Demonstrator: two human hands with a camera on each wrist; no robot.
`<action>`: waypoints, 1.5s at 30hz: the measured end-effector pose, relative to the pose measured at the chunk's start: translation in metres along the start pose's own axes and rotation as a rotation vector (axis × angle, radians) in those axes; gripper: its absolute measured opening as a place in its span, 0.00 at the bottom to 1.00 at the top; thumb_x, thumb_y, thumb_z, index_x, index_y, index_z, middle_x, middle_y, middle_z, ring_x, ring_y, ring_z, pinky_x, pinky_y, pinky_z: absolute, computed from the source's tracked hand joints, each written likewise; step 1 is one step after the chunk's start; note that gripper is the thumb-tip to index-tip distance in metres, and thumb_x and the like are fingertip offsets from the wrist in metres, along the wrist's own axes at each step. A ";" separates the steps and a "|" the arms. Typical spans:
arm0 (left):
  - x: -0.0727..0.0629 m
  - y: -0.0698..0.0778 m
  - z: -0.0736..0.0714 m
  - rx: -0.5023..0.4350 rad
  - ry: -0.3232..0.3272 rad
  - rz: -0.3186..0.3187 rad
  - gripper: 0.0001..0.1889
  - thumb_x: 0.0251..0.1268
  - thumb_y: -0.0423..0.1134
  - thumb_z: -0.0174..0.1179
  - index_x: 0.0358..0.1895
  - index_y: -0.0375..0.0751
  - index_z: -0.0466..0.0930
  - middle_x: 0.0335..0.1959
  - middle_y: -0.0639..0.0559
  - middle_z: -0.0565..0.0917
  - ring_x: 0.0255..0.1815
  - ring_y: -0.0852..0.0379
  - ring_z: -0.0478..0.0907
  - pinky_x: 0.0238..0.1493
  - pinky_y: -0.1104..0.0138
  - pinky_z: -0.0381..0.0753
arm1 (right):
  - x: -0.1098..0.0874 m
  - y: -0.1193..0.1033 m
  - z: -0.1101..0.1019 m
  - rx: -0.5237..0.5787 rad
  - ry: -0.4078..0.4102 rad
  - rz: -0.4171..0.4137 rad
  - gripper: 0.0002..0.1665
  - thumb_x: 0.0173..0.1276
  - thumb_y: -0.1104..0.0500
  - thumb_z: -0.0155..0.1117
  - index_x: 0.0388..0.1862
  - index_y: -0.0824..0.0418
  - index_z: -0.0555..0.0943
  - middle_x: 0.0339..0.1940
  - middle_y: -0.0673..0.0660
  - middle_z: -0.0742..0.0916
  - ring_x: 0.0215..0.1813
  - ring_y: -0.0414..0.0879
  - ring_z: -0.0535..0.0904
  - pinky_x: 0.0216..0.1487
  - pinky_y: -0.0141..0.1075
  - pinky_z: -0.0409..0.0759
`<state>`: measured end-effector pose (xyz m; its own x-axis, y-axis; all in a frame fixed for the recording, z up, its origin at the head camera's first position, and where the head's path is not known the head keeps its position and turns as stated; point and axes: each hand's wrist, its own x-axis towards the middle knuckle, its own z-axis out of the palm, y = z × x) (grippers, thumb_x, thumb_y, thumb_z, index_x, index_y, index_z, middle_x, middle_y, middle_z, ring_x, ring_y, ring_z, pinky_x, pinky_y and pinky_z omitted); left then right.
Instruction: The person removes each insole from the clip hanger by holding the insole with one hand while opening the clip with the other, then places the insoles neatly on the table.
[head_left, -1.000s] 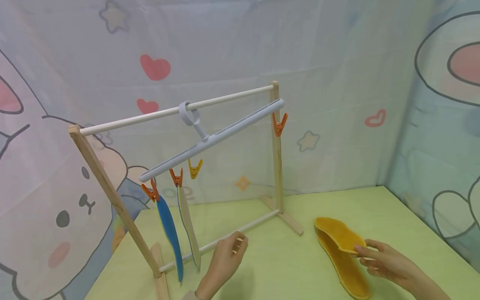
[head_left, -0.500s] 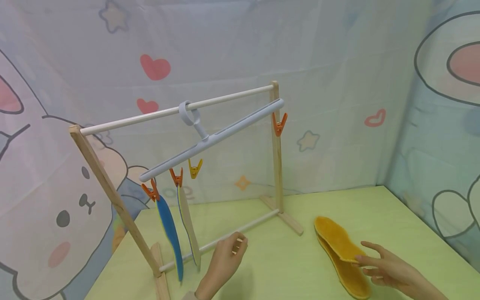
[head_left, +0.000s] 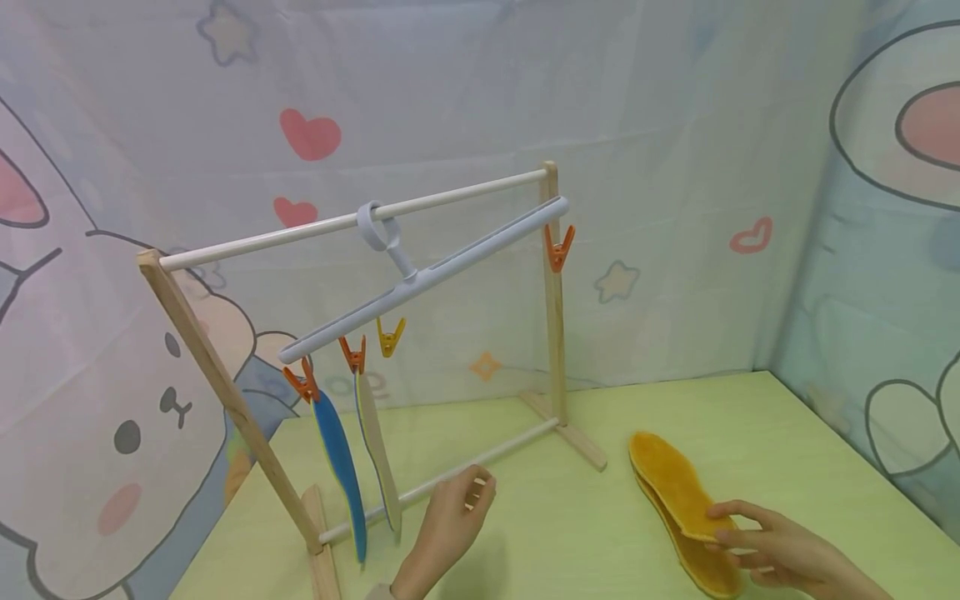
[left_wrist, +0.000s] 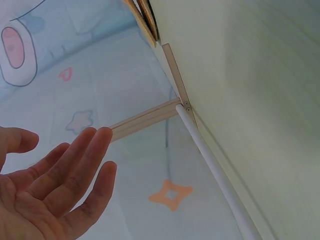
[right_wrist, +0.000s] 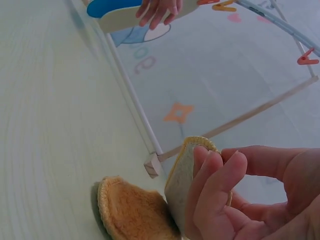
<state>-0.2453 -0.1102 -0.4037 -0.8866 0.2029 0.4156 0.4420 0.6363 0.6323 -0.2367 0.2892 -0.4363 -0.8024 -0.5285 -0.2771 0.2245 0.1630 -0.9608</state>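
Note:
Two fuzzy orange-yellow insoles lie one over the other on the table at the right of the head view. My right hand (head_left: pixel 783 546) pinches the near end of the upper insole (head_left: pixel 667 475) between thumb and fingers. That end is lifted off the lower insole (head_left: pixel 708 567); in the right wrist view the upper insole's pale underside (right_wrist: pixel 179 185) faces the lower one's fuzzy top (right_wrist: pixel 132 205). Beside the rack's lower bar, my left hand (head_left: pixel 453 517) holds nothing, its fingers loosely bent. The blue insole (head_left: pixel 341 467) and a beige insole (head_left: pixel 378 458) hang from clips left of it.
A wooden rack with a white top rod (head_left: pixel 465 196) carries a tilted grey hanger (head_left: pixel 427 279). Orange clips (head_left: pixel 302 383) grip the hanging insoles. A yellow clip (head_left: pixel 388 340) and another orange clip (head_left: pixel 557 250) hang bare. The pale green table (head_left: pixel 570 517) extends around the rack.
My right hand has loosened its hold on the upper insole, which settled lower, then pinched its near end again, slightly closer to me. The left hand has stayed in place.

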 end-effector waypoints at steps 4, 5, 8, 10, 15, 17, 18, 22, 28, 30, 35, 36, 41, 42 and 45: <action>-0.001 0.000 0.000 0.001 0.003 0.004 0.08 0.64 0.39 0.49 0.33 0.41 0.77 0.29 0.46 0.84 0.29 0.58 0.81 0.28 0.75 0.76 | -0.001 0.004 0.000 0.005 -0.022 0.014 0.13 0.68 0.54 0.49 0.51 0.51 0.70 0.42 0.49 0.83 0.32 0.36 0.75 0.26 0.22 0.69; -0.001 0.000 0.000 0.002 0.004 0.005 0.08 0.64 0.39 0.49 0.33 0.41 0.77 0.29 0.47 0.84 0.29 0.58 0.81 0.28 0.75 0.76 | -0.001 0.005 -0.001 0.022 -0.037 0.020 0.14 0.68 0.54 0.49 0.51 0.52 0.70 0.42 0.49 0.83 0.32 0.36 0.75 0.26 0.21 0.69; -0.001 0.000 0.000 0.004 0.006 0.007 0.08 0.64 0.38 0.50 0.33 0.41 0.77 0.29 0.47 0.84 0.29 0.58 0.81 0.28 0.75 0.76 | -0.001 0.009 -0.002 0.073 -0.064 0.049 0.14 0.68 0.55 0.50 0.51 0.55 0.70 0.42 0.49 0.82 0.33 0.36 0.75 0.26 0.22 0.68; -0.001 0.000 0.000 0.003 0.006 0.006 0.08 0.64 0.39 0.49 0.34 0.40 0.77 0.29 0.47 0.84 0.29 0.58 0.81 0.28 0.75 0.76 | -0.001 0.011 -0.001 0.091 -0.067 0.066 0.14 0.67 0.55 0.50 0.51 0.56 0.70 0.41 0.49 0.81 0.33 0.36 0.75 0.26 0.22 0.69; -0.001 0.000 0.001 -0.002 0.005 0.006 0.08 0.64 0.39 0.49 0.34 0.40 0.77 0.29 0.47 0.84 0.29 0.58 0.81 0.28 0.75 0.76 | -0.004 0.018 0.002 0.047 0.017 0.134 0.19 0.66 0.52 0.51 0.53 0.59 0.69 0.40 0.52 0.75 0.34 0.39 0.75 0.31 0.27 0.73; -0.001 0.000 0.001 -0.001 0.005 0.005 0.08 0.64 0.39 0.49 0.34 0.40 0.77 0.29 0.47 0.84 0.29 0.58 0.81 0.28 0.75 0.76 | -0.005 0.019 0.003 0.044 0.044 0.158 0.21 0.66 0.51 0.52 0.54 0.60 0.68 0.40 0.53 0.74 0.34 0.40 0.75 0.32 0.28 0.74; -0.001 0.000 0.001 -0.002 0.005 0.005 0.08 0.64 0.39 0.49 0.34 0.40 0.77 0.29 0.47 0.84 0.29 0.58 0.81 0.28 0.75 0.76 | -0.006 0.020 0.004 0.042 0.051 0.167 0.22 0.65 0.51 0.53 0.54 0.60 0.68 0.40 0.53 0.75 0.34 0.40 0.75 0.33 0.28 0.74; -0.001 0.000 0.001 -0.001 0.004 0.001 0.08 0.64 0.39 0.49 0.34 0.40 0.77 0.29 0.47 0.84 0.30 0.58 0.81 0.28 0.75 0.76 | -0.007 0.021 0.006 0.086 0.036 0.177 0.21 0.65 0.51 0.53 0.53 0.59 0.69 0.41 0.53 0.80 0.35 0.40 0.76 0.34 0.28 0.74; -0.002 0.000 0.002 -0.009 -0.013 0.001 0.09 0.65 0.39 0.49 0.35 0.40 0.77 0.30 0.46 0.84 0.30 0.57 0.81 0.29 0.75 0.76 | -0.009 0.025 0.007 0.128 -0.031 0.124 0.16 0.66 0.55 0.51 0.52 0.58 0.70 0.41 0.53 0.83 0.36 0.40 0.78 0.39 0.31 0.76; -0.003 0.000 0.002 -0.009 -0.019 0.002 0.09 0.65 0.39 0.49 0.35 0.40 0.77 0.31 0.46 0.84 0.30 0.57 0.81 0.29 0.74 0.76 | -0.009 0.026 0.007 0.137 -0.039 0.125 0.16 0.67 0.56 0.51 0.51 0.58 0.70 0.41 0.53 0.83 0.36 0.41 0.78 0.40 0.31 0.77; -0.003 0.000 0.002 -0.005 -0.022 -0.007 0.09 0.65 0.39 0.49 0.36 0.40 0.77 0.31 0.46 0.84 0.30 0.56 0.82 0.29 0.74 0.76 | -0.011 0.027 0.009 0.145 -0.043 0.141 0.19 0.65 0.56 0.52 0.53 0.61 0.68 0.41 0.54 0.84 0.36 0.42 0.80 0.41 0.33 0.78; -0.003 0.000 0.002 -0.003 -0.021 -0.010 0.09 0.65 0.40 0.49 0.36 0.40 0.77 0.31 0.46 0.84 0.30 0.56 0.82 0.29 0.74 0.76 | -0.011 0.027 0.010 0.145 -0.045 0.145 0.19 0.65 0.56 0.52 0.53 0.62 0.68 0.41 0.54 0.84 0.36 0.42 0.80 0.41 0.34 0.78; -0.003 -0.001 0.002 0.006 -0.014 -0.016 0.09 0.65 0.40 0.49 0.35 0.41 0.77 0.30 0.47 0.84 0.30 0.57 0.82 0.28 0.75 0.76 | -0.013 0.028 0.011 0.078 -0.023 0.144 0.22 0.65 0.56 0.52 0.53 0.67 0.67 0.40 0.53 0.84 0.36 0.43 0.80 0.41 0.37 0.78; -0.003 -0.001 0.002 0.006 -0.015 -0.017 0.09 0.65 0.40 0.49 0.35 0.41 0.77 0.30 0.47 0.84 0.30 0.57 0.82 0.28 0.75 0.76 | -0.013 0.028 0.011 0.060 -0.015 0.145 0.22 0.65 0.56 0.52 0.53 0.68 0.67 0.40 0.53 0.84 0.37 0.44 0.80 0.41 0.37 0.78; -0.003 -0.002 0.002 0.008 -0.016 -0.018 0.10 0.65 0.41 0.48 0.36 0.41 0.77 0.30 0.47 0.84 0.30 0.57 0.81 0.28 0.75 0.76 | -0.014 0.028 0.011 0.002 0.022 0.172 0.23 0.65 0.55 0.53 0.52 0.70 0.67 0.40 0.53 0.84 0.37 0.44 0.79 0.41 0.38 0.78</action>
<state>-0.2434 -0.1107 -0.4071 -0.8966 0.2028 0.3937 0.4246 0.6462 0.6341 -0.2137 0.2922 -0.4594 -0.7640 -0.4750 -0.4367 0.3603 0.2474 -0.8994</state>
